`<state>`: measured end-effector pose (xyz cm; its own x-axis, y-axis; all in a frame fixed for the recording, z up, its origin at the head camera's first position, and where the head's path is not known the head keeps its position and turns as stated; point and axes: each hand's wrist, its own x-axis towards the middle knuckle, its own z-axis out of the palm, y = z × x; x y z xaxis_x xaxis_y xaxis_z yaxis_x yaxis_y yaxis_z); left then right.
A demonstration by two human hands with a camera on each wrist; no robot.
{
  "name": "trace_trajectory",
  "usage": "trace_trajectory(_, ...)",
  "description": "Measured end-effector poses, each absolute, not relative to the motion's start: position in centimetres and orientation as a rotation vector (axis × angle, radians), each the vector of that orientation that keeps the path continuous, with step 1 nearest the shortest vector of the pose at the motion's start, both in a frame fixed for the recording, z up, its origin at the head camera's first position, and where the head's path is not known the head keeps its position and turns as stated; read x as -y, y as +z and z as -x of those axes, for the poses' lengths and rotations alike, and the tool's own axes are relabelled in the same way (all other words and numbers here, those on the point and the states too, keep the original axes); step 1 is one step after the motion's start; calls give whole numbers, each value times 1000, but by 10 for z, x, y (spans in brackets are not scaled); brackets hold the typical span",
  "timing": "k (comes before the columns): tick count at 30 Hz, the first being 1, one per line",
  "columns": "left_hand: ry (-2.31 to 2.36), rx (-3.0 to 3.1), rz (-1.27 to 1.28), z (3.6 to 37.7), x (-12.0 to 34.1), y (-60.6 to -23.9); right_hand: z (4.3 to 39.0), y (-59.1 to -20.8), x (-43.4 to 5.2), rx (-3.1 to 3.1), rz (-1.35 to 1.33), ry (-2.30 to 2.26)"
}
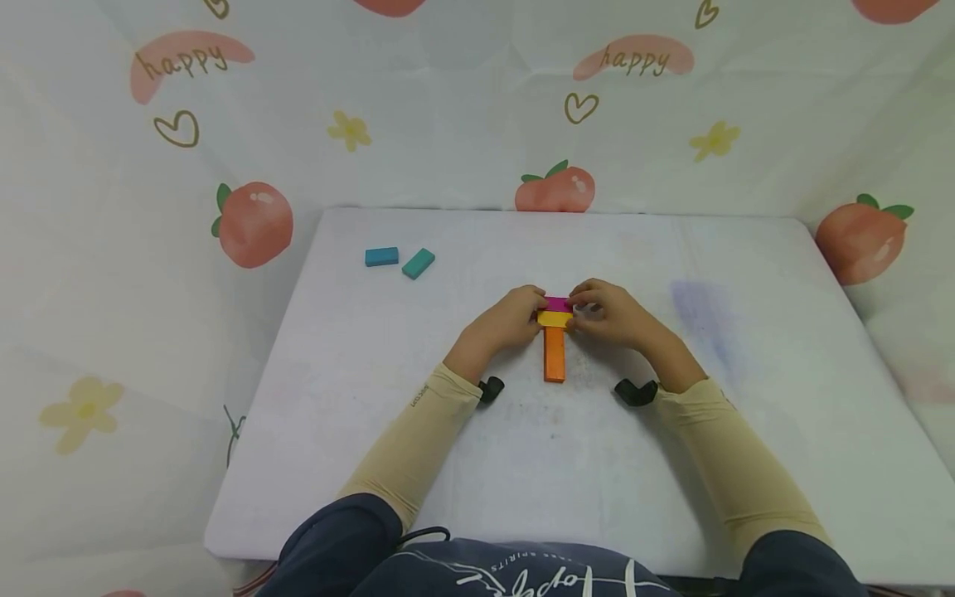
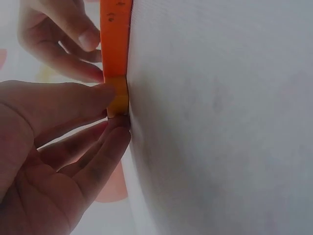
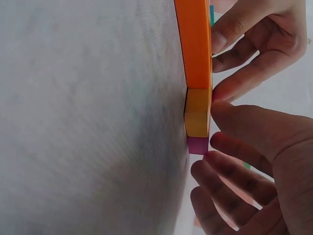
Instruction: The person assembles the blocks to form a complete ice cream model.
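An orange block lies lengthwise toward the person. Its far end meets a yellow block set crosswise, and a magenta block lies right behind the yellow one, forming a T shape. My left hand grips the left ends of the yellow and magenta blocks, thumb on the yellow one and fingers round the far side. At the right ends, my right hand pinches the same two blocks between thumb and fingers. The right wrist view shows the yellow block close against the orange block.
Two loose blocks, one blue and one teal, lie at the back left of the white table. A cloth printed with peaches hangs behind the table. Dark wrist straps sit just above the tabletop.
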<state>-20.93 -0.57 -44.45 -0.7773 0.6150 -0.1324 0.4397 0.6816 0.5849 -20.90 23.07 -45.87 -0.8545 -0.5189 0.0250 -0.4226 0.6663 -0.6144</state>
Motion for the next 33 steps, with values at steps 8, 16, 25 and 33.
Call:
trace_trajectory(8,788,-2555,-822,212,9,-444,207,-457,-230,-2732,812,-913)
trace_trajectory(16,979,-2720,-506,225,55,-436,208,-455,-227,-2715,795,-902)
trace_trajectory(25,1062,-2935,-116,252,143,-422,206,-452,-226,-2706,743,-893)
trace_trajectory(33,948,-2882,-5,262,173,-430,206,-452,-227,-2684,688,-895)
